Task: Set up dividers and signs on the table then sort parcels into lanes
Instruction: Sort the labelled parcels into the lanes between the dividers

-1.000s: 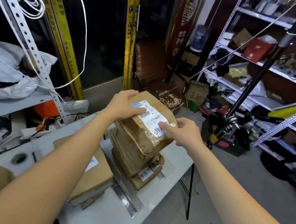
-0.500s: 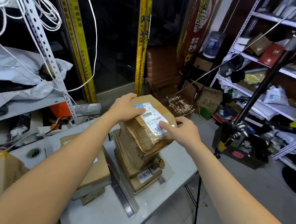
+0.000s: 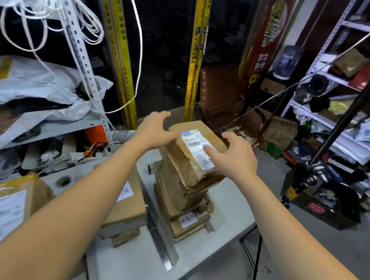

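Two hands: both have come off the top parcel (image 3: pixel 184 163) in the last half second. Before that, the left fingers were hooked over its far corner and the right fingers lay flat on its label.
Change: fingers that were pressed to the cardboard are now spread and raised, one hand on either side of the parcel. The parcel itself has not shifted on its stack (image 3: pixel 176 200).
Meaning for the task: by my reading this parcel is placed, and the sorting can go on to the next one.
Left hand (image 3: pixel 156 131): fingers fanned wide above the parcel's far left corner, holding nothing. The thumb sits close to the edge, and I cannot tell whether it brushes it.
Right hand (image 3: pixel 237 158): also spread and empty, hovering at the parcel's right side. Its thumb crosses the white label in view, but contact is uncertain.
Top parcel: lying slightly askew on top of the stack, in the lane to the right of the metal divider (image 3: pixel 162 244), behind the handwritten sign (image 3: pixel 187 221).
Neighbouring lane: a flat box (image 3: pixel 130 208) lies to the left of the divider on the bench (image 3: pixel 133 266).
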Demonstrator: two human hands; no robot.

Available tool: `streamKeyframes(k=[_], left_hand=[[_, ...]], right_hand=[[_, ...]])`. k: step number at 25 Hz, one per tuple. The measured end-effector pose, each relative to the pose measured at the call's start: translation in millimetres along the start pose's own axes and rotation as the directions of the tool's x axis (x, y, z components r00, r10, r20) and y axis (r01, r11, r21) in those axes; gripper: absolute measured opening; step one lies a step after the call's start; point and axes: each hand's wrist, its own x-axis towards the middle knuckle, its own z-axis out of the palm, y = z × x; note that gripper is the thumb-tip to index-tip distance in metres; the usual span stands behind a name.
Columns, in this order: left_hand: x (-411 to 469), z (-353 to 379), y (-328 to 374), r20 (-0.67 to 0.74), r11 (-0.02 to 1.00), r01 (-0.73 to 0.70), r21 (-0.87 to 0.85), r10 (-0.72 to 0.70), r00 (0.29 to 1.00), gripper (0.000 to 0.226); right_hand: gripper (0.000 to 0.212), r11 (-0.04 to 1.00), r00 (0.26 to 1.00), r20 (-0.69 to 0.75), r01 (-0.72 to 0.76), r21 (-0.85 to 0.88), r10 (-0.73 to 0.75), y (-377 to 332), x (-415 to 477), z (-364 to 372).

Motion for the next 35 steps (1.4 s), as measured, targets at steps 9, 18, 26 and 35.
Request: streamKeyframes(k=[9, 18, 26, 35], left_hand=[[-161.0, -138.6, -108.6, -0.213, 0.847, 0.322, 0.423, -0.253, 0.944, 0.073], [-378.3, -240.5, -247.0, -0.410, 0.586, 0.720, 0.372, -0.592, 0.694, 0.073], [-554.1, -309.7, -446.6, -0.363, 0.452, 0.845, 0.286, -0.765, 0.532, 0.052], [-686.1, -323.7, -621.6, -0.124, 0.286, 0.941, -0.180, -0.956, 0.266, 0.091]], right_hand=[[0.065, 0.804, 0.773, 0.227, 0.583, 0.118, -0.593, -157.2, -37.7, 67.4], [0.062, 0.583, 0.473, 0.386, 0.772, 0.252, -0.792, -326.1, -172.4, 162.6], [0.061, 0.562, 0.387, 0.470, 0.763, 0.321, -0.793, -467.3, -335.4, 293.6], [0.057, 0.699, 0.273, 0.727, 0.608, 0.377, -0.630, -577.1, -506.2, 441.7]])
